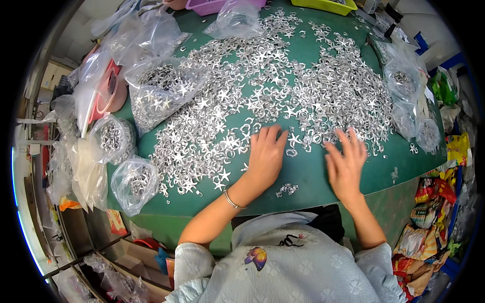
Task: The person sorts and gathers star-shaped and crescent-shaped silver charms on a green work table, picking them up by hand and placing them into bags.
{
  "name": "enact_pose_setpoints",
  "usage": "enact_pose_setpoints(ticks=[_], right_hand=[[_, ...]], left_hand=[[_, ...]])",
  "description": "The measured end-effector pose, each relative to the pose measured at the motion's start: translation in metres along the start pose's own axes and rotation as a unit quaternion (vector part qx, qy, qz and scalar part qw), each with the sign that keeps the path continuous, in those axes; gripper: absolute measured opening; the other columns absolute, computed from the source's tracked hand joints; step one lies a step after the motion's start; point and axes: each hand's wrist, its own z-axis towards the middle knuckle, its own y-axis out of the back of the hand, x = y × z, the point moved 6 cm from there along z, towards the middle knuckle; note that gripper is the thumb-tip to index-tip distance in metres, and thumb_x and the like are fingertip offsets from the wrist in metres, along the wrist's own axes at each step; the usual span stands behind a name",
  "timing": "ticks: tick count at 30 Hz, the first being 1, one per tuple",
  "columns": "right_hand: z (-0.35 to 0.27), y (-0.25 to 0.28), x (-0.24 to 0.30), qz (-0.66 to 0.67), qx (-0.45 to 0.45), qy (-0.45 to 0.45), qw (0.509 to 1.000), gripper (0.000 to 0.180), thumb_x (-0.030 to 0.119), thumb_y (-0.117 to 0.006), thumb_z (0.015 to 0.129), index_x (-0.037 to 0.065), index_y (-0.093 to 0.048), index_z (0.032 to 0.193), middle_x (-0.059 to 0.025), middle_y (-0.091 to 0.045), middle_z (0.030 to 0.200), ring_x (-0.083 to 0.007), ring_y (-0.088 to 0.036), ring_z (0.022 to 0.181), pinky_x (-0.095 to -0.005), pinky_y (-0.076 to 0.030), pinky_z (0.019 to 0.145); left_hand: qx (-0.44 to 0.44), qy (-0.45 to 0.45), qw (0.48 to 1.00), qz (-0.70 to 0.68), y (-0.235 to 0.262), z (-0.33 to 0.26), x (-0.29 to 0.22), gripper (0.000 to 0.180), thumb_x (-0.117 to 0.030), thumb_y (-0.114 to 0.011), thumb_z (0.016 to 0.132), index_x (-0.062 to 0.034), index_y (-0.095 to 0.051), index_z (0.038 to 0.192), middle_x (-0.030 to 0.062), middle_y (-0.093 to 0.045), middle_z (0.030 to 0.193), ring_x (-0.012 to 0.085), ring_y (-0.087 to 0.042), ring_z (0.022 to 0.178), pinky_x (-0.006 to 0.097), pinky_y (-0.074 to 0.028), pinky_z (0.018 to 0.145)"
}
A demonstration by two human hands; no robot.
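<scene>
We see bare green table (308, 174) between our left hand (265, 156) and right hand (346, 166), and a hand can slide there. Only a tiny clump of silver bits (287, 189) lies just below that gap. Ahead of our fingers, a big heap of shiny silver pieces (283, 91) blocks the way. Far left of the left hand, full plastic bags (134, 184) crowd the edge. More bags (409, 96) stand right of the right hand.
</scene>
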Motion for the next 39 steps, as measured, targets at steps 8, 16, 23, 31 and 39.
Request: enact_pose_setpoints(ticks=[8,16,23,31,39], right_hand=[[0.009,-0.009,-0.009,-0.047,0.017,-0.048,0.998,0.034,0.015,-0.066,0.084,0.016,-0.064,0.118,-0.0100,-0.042,0.142,-0.0365,-0.029,0.137,-0.0609,-0.019,0.106],[0.011,-0.019,0.034,0.018,0.073,0.027,0.997,0.036,0.020,-0.071,0.080,0.017,-0.066,0.116,-0.0089,-0.038,0.145,-0.0378,-0.026,0.138,-0.0631,-0.022,0.105],[-0.025,-0.005,0.044,0.128,0.224,0.090,0.962,0.039,0.024,-0.072,0.079,0.019,-0.065,0.117,-0.0105,-0.038,0.146,-0.0382,-0.026,0.139,-0.0609,-0.023,0.106],[-0.016,-0.002,0.001,0.019,0.134,-0.032,0.990,0.057,0.026,-0.070,0.080,0.009,-0.053,0.132,-0.0147,-0.034,0.148,-0.0392,-0.024,0.140,-0.0614,-0.017,0.108],[-0.029,0.004,-0.015,0.054,0.071,-0.061,0.994,0.049,0.021,-0.069,0.081,0.010,-0.057,0.128,-0.0129,-0.038,0.146,-0.0380,-0.028,0.139,-0.0611,-0.017,0.107]], left_hand=[[0.012,0.007,1.000,0.006,0.011,-0.015,-0.006,0.040,-0.001,-0.061,0.078,-0.0030,-0.061,0.118,0.0102,-0.054,0.115,0.0277,-0.051,0.104,0.040,-0.038,0.084],[0.022,-0.009,0.999,0.038,-0.004,0.018,-0.010,0.041,0.000,-0.059,0.077,-0.0030,-0.060,0.118,0.0093,-0.055,0.114,0.0268,-0.050,0.105,0.040,-0.037,0.082],[-0.020,0.017,0.995,-0.096,-0.005,0.029,0.009,0.018,-0.003,-0.069,0.077,-0.0056,-0.062,0.094,0.0067,-0.059,0.098,0.0253,-0.055,0.093,0.038,-0.036,0.078],[0.051,-0.030,0.989,-0.139,0.020,-0.026,-0.030,0.022,0.004,-0.066,0.074,-0.0045,-0.059,0.093,0.0087,-0.057,0.098,0.0281,-0.054,0.090,0.039,-0.038,0.075],[0.122,-0.022,0.975,-0.184,0.012,-0.053,-0.051,0.033,0.005,-0.064,0.075,-0.0036,-0.061,0.107,0.0125,-0.054,0.113,0.0299,-0.053,0.103,0.039,-0.040,0.083]])
